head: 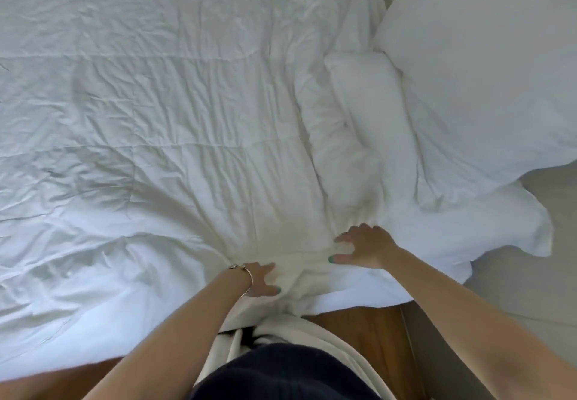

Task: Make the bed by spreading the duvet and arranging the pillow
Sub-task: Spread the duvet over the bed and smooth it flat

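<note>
White duvet [162,112] lies mostly spread over the bed, bunched near the pillow [487,68]; the left hand [263,281] and right hand [363,248], fingers splayed, press its edge, smoothing next toward that ridge.

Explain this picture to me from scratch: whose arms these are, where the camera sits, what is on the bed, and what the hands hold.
There is no machine here. A person wears one camera on the head, looking down at their own arms. The left hand, with a thin bracelet on its wrist, and the right hand lie on a wrinkled white duvet near the bed's edge; whether either grips the fabric is unclear. A large white pillow lies at upper right. Brown wooden floor shows below.
</note>
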